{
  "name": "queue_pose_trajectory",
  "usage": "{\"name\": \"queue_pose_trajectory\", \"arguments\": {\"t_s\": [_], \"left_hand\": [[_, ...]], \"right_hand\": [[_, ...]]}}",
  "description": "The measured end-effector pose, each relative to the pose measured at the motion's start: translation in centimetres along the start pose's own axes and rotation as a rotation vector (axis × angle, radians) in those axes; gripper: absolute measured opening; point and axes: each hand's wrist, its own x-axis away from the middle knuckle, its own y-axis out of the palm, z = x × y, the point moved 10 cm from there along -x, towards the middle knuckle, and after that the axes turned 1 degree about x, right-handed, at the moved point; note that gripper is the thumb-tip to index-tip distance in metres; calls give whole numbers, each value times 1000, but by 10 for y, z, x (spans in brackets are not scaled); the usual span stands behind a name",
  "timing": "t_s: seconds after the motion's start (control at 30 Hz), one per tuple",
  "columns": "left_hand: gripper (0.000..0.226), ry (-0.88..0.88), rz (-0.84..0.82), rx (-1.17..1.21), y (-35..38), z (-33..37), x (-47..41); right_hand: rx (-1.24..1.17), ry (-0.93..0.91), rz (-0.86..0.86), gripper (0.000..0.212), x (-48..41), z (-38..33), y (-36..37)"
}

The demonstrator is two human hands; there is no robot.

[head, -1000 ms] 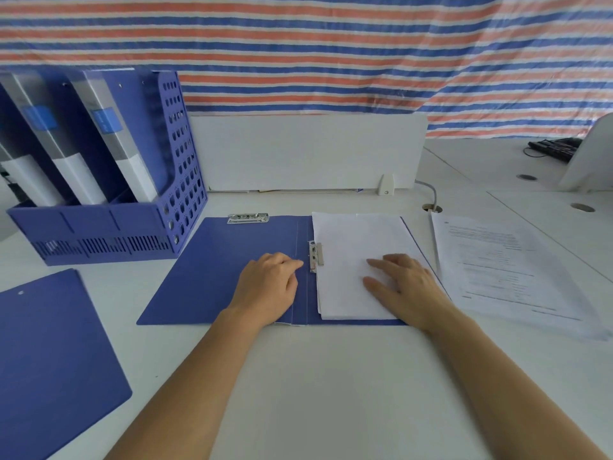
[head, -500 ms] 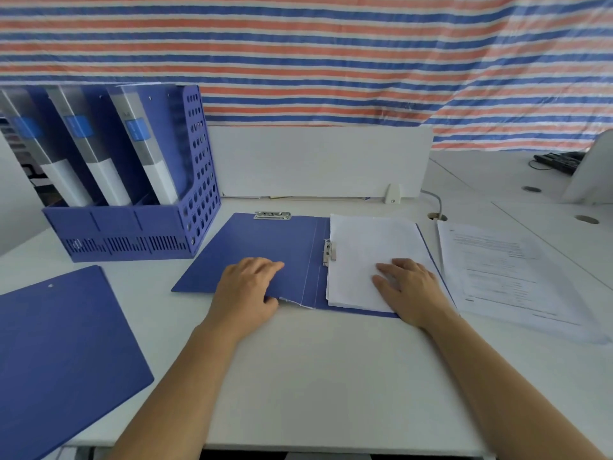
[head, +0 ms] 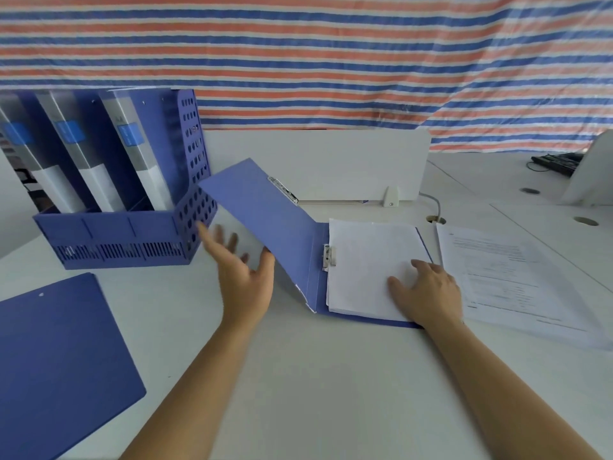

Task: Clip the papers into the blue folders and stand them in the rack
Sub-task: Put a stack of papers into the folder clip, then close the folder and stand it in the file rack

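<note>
Backdrop: orange, blue and white striped tarp (head: 331, 61) behind my desk.
Desk (head: 331, 376): white, in front of me.
Divider (head: 331, 161): low white panel standing at the far edge.
Cable (head: 434, 202): grey, entering a desk hole right of the divider.

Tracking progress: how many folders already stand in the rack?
3, side by side in the rack: left folder, middle folder, right folder. The frame edge may hide more.

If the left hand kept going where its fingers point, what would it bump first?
Probably the rack. The left hand points its fingers at the rack's near corner, with nothing seen between, though depth is unclear.
</note>
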Motion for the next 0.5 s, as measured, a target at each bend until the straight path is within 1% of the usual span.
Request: {"name": "queue_pose_trajectory", "arguments": {"t_s": [0.03, 0.1, 0.13, 0.2, 0.23, 0.3, 0.33, 0.4, 0.43, 0.47, 0.5], "left_hand": [[89, -126, -97, 21, 14, -12, 3], [78, -313, -279, -30, 38, -35, 11], [77, -377, -346, -41, 47, -45, 13], [82, -448, -404, -30, 56, -51, 15], [85, -457, -417, -31, 60, -50, 16], [85, -439, -426, -114, 64, -48, 16], [83, -436, -425, -164, 64, -49, 15], [71, -511, -399, -187, 61, -55, 13], [58, -590, -372, -122, 60, -61, 13], [39, -668, -336, -32, 58, -64, 13], [26, -744, -291, 60, 56, -66, 15]], "right_hand": [[-19, -1, 2, 63, 0, 0, -2], [-118, -17, 33, 55, 0, -2, -10], [-178, -27, 65, 51, -3, 0, -16], [-342, 2, 77, 47, -4, 8, -20], [-490, 53, 45, 45, -5, 15, -18], [-832, 170, -45, 39, -4, 21, -5], [-936, 210, -81, 35, -2, 19, -1], [-1011, 256, -123, 42, -1, 18, 1], [-1025, 272, -137, 46, -1, 18, 3], [-1027, 278, -139, 47, 0, 19, 2], [-997, 259, -135, 45, 1, 17, 0]]}}
